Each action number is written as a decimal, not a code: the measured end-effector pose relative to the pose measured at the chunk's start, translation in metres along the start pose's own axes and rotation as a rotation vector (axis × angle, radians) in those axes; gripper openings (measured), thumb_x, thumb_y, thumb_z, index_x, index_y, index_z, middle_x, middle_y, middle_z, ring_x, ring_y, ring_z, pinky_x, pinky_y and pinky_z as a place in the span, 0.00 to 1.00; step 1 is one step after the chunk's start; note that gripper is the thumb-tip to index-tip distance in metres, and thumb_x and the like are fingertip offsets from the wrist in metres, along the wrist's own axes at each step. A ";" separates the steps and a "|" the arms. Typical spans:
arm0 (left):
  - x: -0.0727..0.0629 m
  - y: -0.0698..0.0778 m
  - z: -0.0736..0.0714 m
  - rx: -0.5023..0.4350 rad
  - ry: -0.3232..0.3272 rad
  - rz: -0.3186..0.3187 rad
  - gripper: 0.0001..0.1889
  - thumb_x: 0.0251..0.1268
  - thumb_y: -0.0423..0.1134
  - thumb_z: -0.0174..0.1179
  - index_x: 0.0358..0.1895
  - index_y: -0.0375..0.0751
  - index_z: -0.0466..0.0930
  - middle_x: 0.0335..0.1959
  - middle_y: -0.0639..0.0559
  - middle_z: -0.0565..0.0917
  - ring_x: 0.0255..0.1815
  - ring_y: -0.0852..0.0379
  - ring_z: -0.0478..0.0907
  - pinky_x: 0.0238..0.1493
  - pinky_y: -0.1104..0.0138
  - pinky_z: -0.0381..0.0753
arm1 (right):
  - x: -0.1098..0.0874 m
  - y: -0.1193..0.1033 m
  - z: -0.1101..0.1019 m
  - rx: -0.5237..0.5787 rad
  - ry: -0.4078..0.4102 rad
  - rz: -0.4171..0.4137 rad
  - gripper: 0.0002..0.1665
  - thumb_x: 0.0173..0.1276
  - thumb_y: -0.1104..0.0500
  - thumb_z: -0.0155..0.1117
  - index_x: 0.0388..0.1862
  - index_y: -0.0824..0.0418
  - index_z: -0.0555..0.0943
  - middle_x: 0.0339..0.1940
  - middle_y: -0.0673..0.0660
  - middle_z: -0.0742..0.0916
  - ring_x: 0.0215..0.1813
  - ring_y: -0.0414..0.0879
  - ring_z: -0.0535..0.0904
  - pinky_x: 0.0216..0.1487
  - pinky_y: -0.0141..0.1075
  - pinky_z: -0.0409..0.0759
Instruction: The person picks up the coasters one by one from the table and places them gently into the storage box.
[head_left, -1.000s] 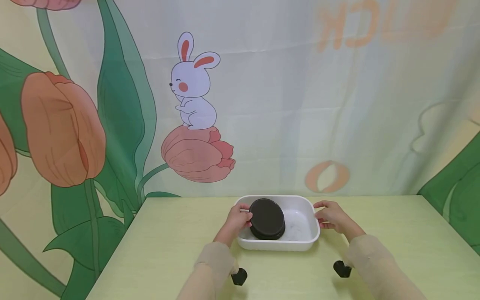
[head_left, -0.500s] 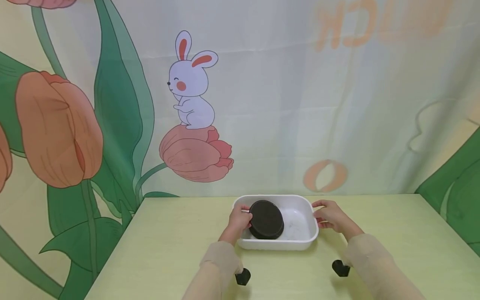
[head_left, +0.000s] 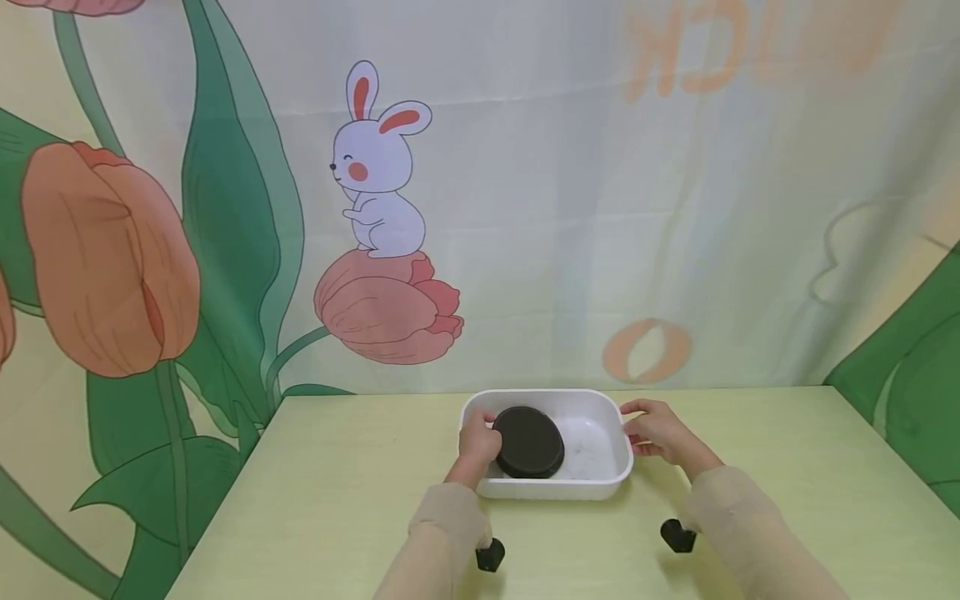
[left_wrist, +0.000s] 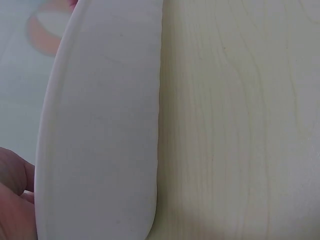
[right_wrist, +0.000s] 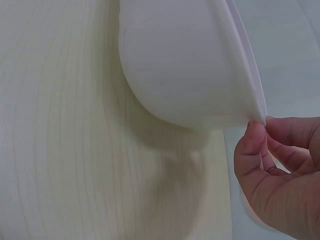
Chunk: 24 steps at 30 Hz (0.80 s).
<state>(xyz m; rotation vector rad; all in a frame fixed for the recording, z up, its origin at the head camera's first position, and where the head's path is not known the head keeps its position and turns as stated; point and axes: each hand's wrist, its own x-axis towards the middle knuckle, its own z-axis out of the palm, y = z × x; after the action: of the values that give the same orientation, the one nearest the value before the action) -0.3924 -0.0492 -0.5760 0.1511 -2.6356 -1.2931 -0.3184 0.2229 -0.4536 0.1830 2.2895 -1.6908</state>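
A white rectangular tub [head_left: 596, 492] with a rounded rim stands at the back of the table. In its left half is a black round, flat-faced object [head_left: 529, 442], like a shallow pan or a lid. My left hand [head_left: 479, 440] reaches over the tub's left end and grips the black object's left edge; most of the fingers are hidden. My right hand [head_left: 658, 429] pinches the tub's right rim. The right wrist view shows the thumb and index finger [right_wrist: 295, 131] meeting at that rim. In the left wrist view, part of the left hand [left_wrist: 17, 192] shows behind the tub wall.
The pale wood-grain table [head_left: 337, 500] ends right behind the tub at a hanging cloth [head_left: 525, 208] printed with tulips and a rabbit. A black wrist-worn piece shows below each sleeve.
The black object's top edge has sunk lower in the tub, with my left hand moving down along with it. My right hand keeps its grip on the rim. The whole view shifts slightly.
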 end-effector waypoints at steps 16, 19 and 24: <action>0.010 -0.016 0.018 0.173 0.013 0.015 0.15 0.43 0.32 0.49 0.39 0.41 0.73 0.35 0.45 0.79 0.36 0.48 0.74 0.35 0.65 0.71 | 0.001 -0.002 0.002 0.002 0.005 0.013 0.23 0.58 0.69 0.52 0.54 0.69 0.64 0.26 0.55 0.79 0.25 0.42 0.74 0.26 0.32 0.76; 0.034 -0.047 0.047 0.187 0.020 0.006 0.16 0.42 0.33 0.50 0.40 0.44 0.73 0.35 0.47 0.80 0.36 0.49 0.74 0.34 0.64 0.71 | 0.001 -0.002 0.001 0.000 0.005 0.011 0.24 0.58 0.69 0.52 0.55 0.69 0.64 0.26 0.55 0.79 0.25 0.42 0.74 0.26 0.32 0.76; 0.061 -0.081 0.077 0.156 0.019 -0.015 0.15 0.39 0.34 0.51 0.37 0.51 0.71 0.34 0.52 0.78 0.35 0.53 0.73 0.34 0.65 0.70 | 0.000 -0.002 0.000 0.003 0.002 0.004 0.24 0.58 0.69 0.51 0.55 0.70 0.64 0.25 0.55 0.79 0.25 0.42 0.74 0.26 0.31 0.75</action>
<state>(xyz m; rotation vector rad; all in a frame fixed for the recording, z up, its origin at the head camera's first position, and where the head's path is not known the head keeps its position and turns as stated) -0.4691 -0.0501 -0.6782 0.2058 -2.7230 -1.0835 -0.3193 0.2227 -0.4518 0.1898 2.2868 -1.6928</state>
